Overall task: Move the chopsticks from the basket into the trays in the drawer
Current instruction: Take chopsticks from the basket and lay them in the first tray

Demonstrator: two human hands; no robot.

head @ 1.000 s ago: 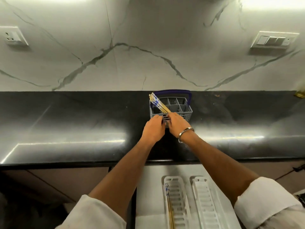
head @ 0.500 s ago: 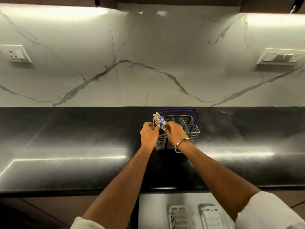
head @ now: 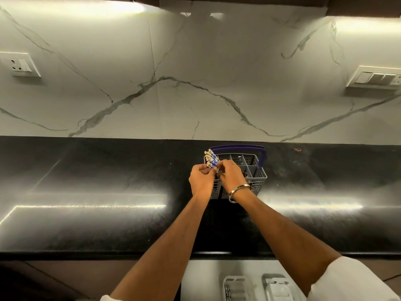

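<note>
Pick-up step in hand. Chopsticks [head: 211,158] are standing bunched in the left corner compartment of the basket [head: 252,168] on the black tabletop [head: 86,192]. Left hand [head: 201,181] and right hand [head: 230,177] are both pinching at the bunch, sorting some out. Next move likely calls for lifting straight up, then carrying them down to the trays [head: 238,287] in the drawer [head: 201,279].

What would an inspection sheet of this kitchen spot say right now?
Surface: glossy black countertop, light glare.
Job's things: chopsticks bunched in the left corner of the grey basket; two white trays in the open drawer below.
Clutter: small orange speck on the counter.
Hands: left hand and right hand both pinch chopsticks.
Cables: nothing seen.
Surroundings: marble-look wall, socket, switch plate.
</note>
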